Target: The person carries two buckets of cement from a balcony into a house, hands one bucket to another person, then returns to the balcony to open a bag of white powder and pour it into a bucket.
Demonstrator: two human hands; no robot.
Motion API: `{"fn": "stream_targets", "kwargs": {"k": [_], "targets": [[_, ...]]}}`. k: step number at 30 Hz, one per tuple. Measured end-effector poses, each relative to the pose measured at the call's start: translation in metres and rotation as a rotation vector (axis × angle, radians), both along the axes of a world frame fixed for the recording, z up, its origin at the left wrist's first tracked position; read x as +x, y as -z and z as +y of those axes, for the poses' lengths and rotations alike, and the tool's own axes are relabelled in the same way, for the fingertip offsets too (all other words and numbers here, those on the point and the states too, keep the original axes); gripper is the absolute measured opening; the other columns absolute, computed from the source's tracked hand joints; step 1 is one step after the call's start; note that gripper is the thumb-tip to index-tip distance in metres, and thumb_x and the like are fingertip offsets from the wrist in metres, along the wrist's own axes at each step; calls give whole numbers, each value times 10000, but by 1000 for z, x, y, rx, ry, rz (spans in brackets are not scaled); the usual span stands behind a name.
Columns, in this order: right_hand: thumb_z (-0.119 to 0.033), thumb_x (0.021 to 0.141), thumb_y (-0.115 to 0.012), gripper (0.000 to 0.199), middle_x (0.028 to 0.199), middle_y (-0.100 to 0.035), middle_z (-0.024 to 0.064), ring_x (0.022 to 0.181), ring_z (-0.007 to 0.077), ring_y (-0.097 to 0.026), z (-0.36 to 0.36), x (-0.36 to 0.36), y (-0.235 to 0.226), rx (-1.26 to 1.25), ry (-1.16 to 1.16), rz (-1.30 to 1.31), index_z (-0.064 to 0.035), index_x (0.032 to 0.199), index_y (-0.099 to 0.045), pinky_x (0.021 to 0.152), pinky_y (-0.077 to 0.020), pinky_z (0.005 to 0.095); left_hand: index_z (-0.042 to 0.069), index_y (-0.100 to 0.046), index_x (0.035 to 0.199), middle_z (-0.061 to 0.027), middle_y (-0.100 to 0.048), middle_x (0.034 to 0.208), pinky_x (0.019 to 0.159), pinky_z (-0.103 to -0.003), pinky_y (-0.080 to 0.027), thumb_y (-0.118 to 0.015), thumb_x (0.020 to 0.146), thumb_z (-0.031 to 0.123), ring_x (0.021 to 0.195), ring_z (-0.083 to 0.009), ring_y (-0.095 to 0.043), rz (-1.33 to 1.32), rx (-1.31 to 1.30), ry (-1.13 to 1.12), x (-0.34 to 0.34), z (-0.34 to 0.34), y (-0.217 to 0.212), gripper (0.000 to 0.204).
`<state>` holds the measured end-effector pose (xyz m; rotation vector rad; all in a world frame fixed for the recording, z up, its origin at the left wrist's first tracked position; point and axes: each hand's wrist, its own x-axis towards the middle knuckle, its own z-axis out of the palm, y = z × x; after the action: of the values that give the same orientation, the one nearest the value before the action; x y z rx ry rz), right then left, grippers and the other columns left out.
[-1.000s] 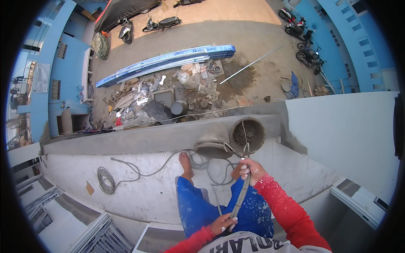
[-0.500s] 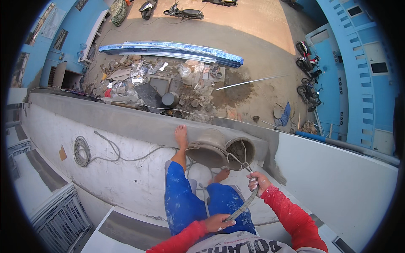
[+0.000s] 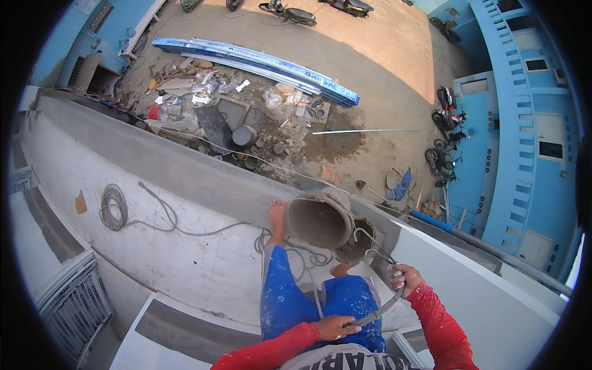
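My right hand [image 3: 406, 279] is closed round a thick grey rope [image 3: 381, 312], close to a metal hook [image 3: 383, 254] at the rope's end. The hook reaches toward the wire handle of a smaller cement-smeared bucket [image 3: 365, 248] with wet grey mix inside; whether it is caught on the handle I cannot tell. Lower and to the left, my left hand [image 3: 338, 327] is closed on the same rope near my lap. A larger cement-coated bucket [image 3: 319, 223] leans with its mouth toward me, beside my bare foot, partly covering the smaller one.
A grey ledge [image 3: 166, 157] runs along the far side of the white floor [image 3: 179, 262]. On that floor lies a coiled rope [image 3: 114, 208]. Down in the yard are rubble [image 3: 290, 139], long blue-wrapped panels [image 3: 259, 65] and parked motorbikes [image 3: 441, 126]. A white wall [image 3: 456, 277] stands at right.
My view has turned and shifted. The larger bucket shows more of its inside and overlaps the smaller one more. Both hands still grip the rope, and appear further right in view.
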<state>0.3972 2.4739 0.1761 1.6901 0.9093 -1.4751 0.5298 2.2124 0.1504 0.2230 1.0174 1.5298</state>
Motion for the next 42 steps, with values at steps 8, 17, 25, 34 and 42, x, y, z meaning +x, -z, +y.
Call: {"fn": "stream_targets", "kwargs": {"k": [8, 17, 25, 34, 42], "targets": [[-161, 924, -455, 190, 599, -405, -42, 453, 61, -350, 12, -64, 50, -64, -77, 87, 2, 982, -534, 395, -300, 208, 58, -567, 939, -124, -551, 683, 575, -358, -429, -511, 910, 426, 667, -309, -575, 282, -246, -57, -20, 2, -4, 374], [-163, 905, -481, 183, 643, -488, -10, 474, 83, -426, -13, -165, 195, -272, 242, 254, 8, 969, -487, 431, -387, 230, 49, -450, 1011, 36, -393, 717, 472, -196, -313, -474, 970, 229, 534, -30, -369, -609, 115, -686, -135, 67, -50, 187], [-206, 897, -504, 217, 596, -398, -37, 441, 48, -351, -9, -156, 217, -545, 382, 185, 0, 961, -482, 373, -300, 203, 0, -451, 883, -124, -540, 735, 641, -359, -424, -451, 958, 262, 699, -243, -561, 198, -660, -610, -205, 137, 114, 272], [-218, 929, -441, 225, 529, -329, -40, 380, 74, -303, 14, -265, 288, -161, 27, 235, -2, 923, -504, 335, -270, 226, -4, -480, 866, -249, -585, 770, 672, -490, -417, -413, 956, 322, 762, -455, -553, 217, -678, -695, -250, 136, 134, 346], [-222, 918, -444, 219, 503, -312, -46, 368, 71, -306, 13, -280, 314, -65, -87, 300, -13, 909, -512, 324, -265, 212, 6, -549, 850, -112, -551, 664, 593, -331, -418, -448, 960, 319, 600, -218, -537, 187, -698, -719, -214, 106, 163, 347]]}}
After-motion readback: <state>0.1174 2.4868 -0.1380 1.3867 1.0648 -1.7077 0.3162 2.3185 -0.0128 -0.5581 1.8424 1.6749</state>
